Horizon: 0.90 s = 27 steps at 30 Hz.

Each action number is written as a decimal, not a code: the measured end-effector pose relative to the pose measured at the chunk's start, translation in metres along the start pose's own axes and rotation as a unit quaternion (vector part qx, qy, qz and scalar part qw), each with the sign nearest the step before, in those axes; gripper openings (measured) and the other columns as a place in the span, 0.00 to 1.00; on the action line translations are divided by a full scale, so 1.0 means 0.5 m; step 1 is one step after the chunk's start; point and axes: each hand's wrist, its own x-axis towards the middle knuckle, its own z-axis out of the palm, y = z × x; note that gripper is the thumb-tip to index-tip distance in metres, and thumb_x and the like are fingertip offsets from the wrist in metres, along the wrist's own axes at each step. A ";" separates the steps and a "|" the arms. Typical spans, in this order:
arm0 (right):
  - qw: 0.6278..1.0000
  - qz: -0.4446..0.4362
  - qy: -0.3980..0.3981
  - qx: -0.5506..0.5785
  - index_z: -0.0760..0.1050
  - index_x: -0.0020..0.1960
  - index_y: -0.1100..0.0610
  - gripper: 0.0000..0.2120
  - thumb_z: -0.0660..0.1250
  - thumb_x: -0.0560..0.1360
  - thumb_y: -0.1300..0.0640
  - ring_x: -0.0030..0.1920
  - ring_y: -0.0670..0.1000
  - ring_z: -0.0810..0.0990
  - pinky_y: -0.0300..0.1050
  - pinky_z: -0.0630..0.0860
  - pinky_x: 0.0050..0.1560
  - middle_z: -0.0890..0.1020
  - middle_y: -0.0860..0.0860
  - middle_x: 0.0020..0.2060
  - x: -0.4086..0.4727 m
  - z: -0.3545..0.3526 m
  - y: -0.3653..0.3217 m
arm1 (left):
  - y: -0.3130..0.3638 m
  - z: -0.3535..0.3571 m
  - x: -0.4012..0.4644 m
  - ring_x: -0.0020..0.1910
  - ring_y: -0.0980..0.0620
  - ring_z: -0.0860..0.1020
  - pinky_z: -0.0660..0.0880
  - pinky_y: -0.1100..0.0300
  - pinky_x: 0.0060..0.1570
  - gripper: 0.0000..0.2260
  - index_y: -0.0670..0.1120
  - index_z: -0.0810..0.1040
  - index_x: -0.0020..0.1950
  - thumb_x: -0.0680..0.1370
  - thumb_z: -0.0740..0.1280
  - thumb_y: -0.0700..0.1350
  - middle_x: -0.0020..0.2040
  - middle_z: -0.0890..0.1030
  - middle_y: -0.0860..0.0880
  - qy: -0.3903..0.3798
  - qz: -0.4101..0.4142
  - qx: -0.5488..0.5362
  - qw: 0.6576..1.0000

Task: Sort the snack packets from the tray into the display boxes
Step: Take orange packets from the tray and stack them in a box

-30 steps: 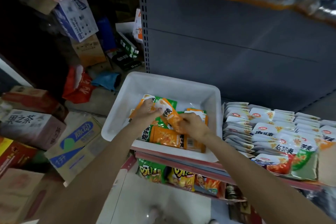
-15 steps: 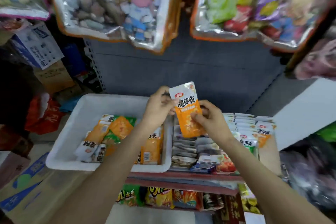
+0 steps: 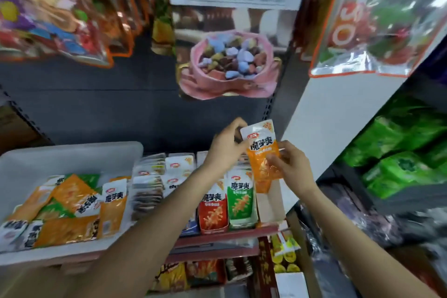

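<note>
Head view: left hand [image 3: 226, 146] and right hand [image 3: 291, 164] both pinch one upright orange snack packet [image 3: 262, 152].

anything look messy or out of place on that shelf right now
Only the tray looks untidy: its orange and green packets lie jumbled, overlapping at all angles, unlike the upright rows in the display boxes. That fits unsorted stock. Both hands hold one orange packet above the boxes. Nothing looks spilled or torn.
</note>
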 end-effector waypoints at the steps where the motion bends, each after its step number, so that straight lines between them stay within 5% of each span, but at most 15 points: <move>1: 1.000 0.011 -0.003 -0.002 0.74 0.48 0.54 0.04 0.68 0.75 0.60 0.38 0.49 0.82 0.43 0.77 0.39 0.83 0.50 0.38 0.005 -0.010 0.017 | 0.003 0.019 0.005 0.34 0.48 0.80 0.77 0.59 0.33 0.08 0.49 0.69 0.45 0.76 0.68 0.41 0.40 0.80 0.46 -0.003 0.006 0.016 1.000; 3: 1.000 0.024 -0.012 -0.013 0.72 0.43 0.52 0.07 0.68 0.74 0.61 0.36 0.44 0.80 0.35 0.74 0.37 0.82 0.49 0.36 0.012 -0.022 0.045 | 0.006 0.051 0.012 0.34 0.51 0.80 0.73 0.66 0.32 0.08 0.49 0.69 0.45 0.76 0.67 0.40 0.37 0.79 0.51 -0.011 0.019 0.057 0.998; 7: 0.995 0.039 -0.049 -0.074 0.72 0.43 0.57 0.05 0.68 0.75 0.60 0.31 0.37 0.75 0.26 0.68 0.32 0.78 0.46 0.33 0.028 -0.029 0.086 | -0.008 0.095 0.024 0.37 0.52 0.80 0.75 0.59 0.37 0.04 0.47 0.72 0.46 0.77 0.66 0.40 0.39 0.81 0.49 -0.026 0.004 0.131 0.991; 11: 0.992 0.028 -0.061 -0.105 0.74 0.54 0.58 0.09 0.68 0.74 0.60 0.46 0.49 0.78 0.38 0.71 0.45 0.81 0.52 0.46 0.046 -0.029 0.100 | -0.025 0.116 0.036 0.38 0.49 0.80 0.78 0.52 0.39 0.02 0.45 0.73 0.49 0.78 0.65 0.40 0.41 0.82 0.45 -0.039 -0.009 0.187 0.981; 14: 0.995 -0.011 -0.036 -0.087 0.71 0.62 0.58 0.16 0.67 0.75 0.61 0.48 0.50 0.78 0.42 0.73 0.49 0.80 0.51 0.49 0.059 -0.029 0.086 | -0.032 0.129 0.043 0.41 0.45 0.79 0.78 0.50 0.42 0.03 0.46 0.73 0.50 0.78 0.65 0.42 0.43 0.81 0.44 -0.064 -0.013 0.248 0.967; 20: 0.969 -0.052 -0.066 -0.234 0.77 0.54 0.60 0.09 0.62 0.76 0.64 0.50 0.57 0.77 0.47 0.73 0.48 0.76 0.57 0.51 0.097 -0.014 0.095 | -0.041 0.160 0.052 0.53 0.47 0.75 0.66 0.55 0.52 0.07 0.46 0.74 0.55 0.78 0.61 0.39 0.53 0.75 0.47 -0.068 -0.005 0.392 0.918; 27: 0.954 -0.054 -0.058 -0.290 0.77 0.56 0.58 0.11 0.61 0.76 0.63 0.55 0.55 0.74 0.46 0.74 0.44 0.71 0.54 0.55 0.084 0.011 0.105 | -0.068 0.170 0.043 0.58 0.48 0.72 0.63 0.53 0.58 0.11 0.47 0.73 0.59 0.77 0.63 0.39 0.56 0.75 0.48 -0.062 -0.004 0.417 0.907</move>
